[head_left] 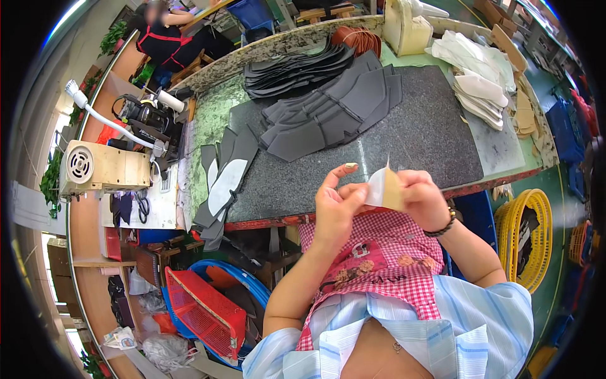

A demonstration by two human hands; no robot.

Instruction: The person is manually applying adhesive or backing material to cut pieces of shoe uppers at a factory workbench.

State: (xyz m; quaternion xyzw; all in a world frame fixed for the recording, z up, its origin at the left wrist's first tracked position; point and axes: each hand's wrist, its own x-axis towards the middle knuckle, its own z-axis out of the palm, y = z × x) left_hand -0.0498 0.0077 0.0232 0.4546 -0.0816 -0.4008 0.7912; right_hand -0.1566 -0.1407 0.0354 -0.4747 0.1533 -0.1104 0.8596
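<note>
My left hand pinches the white edge of a small white-and-tan piece, one finger raised clear, while my right hand is closed on its tan side (one layer or two, I can't tell). It's held up between both hands, by the workbench's red edge. Uneven pulling could crease or tear it; a slack pinch might drop it on my checked apron.

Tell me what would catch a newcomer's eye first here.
Probably the white-and-tan piece held between the left hand and right hand, above the pink-checked apron. Beyond it, dark grey pieces lie fanned on the speckled dark board. The bright yellow basket also stands out, at right.
</note>
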